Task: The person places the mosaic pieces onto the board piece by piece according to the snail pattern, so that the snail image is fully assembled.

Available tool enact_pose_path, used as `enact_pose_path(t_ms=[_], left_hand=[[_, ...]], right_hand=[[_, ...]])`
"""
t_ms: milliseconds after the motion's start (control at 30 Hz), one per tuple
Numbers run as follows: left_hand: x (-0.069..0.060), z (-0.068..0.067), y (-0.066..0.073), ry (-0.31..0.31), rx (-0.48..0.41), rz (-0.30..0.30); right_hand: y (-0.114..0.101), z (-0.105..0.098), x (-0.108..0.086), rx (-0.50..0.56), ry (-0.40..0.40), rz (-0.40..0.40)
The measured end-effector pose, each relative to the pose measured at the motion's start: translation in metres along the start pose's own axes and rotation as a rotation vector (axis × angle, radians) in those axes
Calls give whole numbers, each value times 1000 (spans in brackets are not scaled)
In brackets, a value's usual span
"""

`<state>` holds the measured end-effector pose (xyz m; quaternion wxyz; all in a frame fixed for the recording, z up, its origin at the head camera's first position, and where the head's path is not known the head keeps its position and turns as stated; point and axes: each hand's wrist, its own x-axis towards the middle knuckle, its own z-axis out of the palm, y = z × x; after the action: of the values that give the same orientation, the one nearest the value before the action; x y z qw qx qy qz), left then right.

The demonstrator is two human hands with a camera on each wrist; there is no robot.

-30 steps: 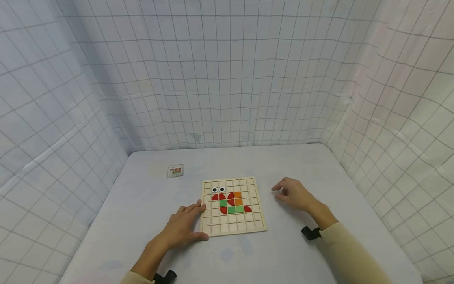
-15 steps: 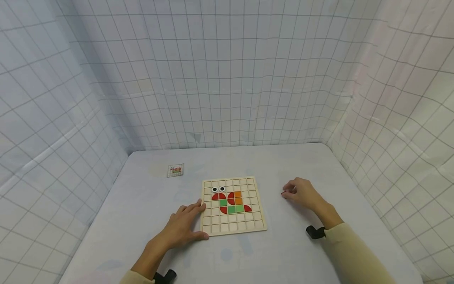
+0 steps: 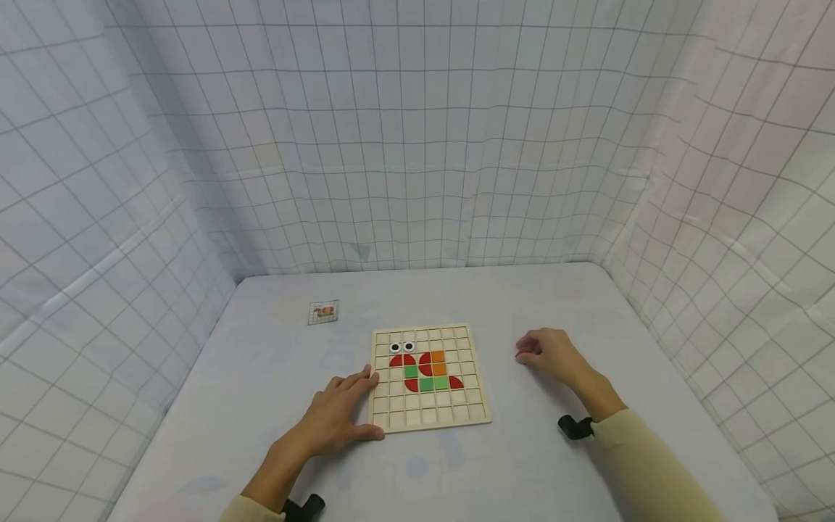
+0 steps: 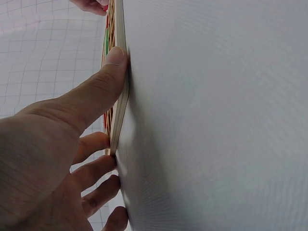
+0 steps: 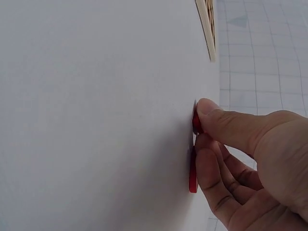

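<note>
A pale wooden grid board (image 3: 399, 415) lies flat on the table, bearing red curved tiles (image 3: 456, 383), green square tiles (image 3: 426, 385), orange square tiles (image 3: 438, 357) and two round eye tiles (image 3: 394, 348). At its left edge and near-left corner rests my left hand (image 3: 331, 415), fingers spread, with the thumb (image 4: 103, 86) against the board's side. Right of the board, my right hand (image 3: 554, 357) is low over the table. Its thumb and a finger pinch a red tile (image 5: 196, 122). Another red tile (image 5: 193, 173) shows beside the fingers; their contact with it is unclear.
A small picture card (image 3: 323, 312) showing a similar coloured figure lies behind the board to the left. Grid-patterned white curtains (image 3: 404, 145) enclose the back and sides of the white-covered table (image 3: 522, 464).
My right hand first moved right, away from the board, and a red tile came into view at its fingertips. Since then it has shifted only slightly. The left hand and board stay put.
</note>
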<state>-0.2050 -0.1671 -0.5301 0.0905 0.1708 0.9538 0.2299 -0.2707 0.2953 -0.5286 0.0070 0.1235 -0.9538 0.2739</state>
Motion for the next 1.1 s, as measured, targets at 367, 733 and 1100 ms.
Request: enact_pose_path(t_ms=[367, 733, 1100], left_hand=[[-2, -1, 1, 2, -2, -5], [-3, -1, 0, 2, -1, -6], [-3, -1, 2, 3, 0, -8]], right_hand=[[-9, 10, 10, 1, -26, -114], [-53, 29, 34, 104, -38, -158], [-78, 52, 52, 125, -67, -192]])
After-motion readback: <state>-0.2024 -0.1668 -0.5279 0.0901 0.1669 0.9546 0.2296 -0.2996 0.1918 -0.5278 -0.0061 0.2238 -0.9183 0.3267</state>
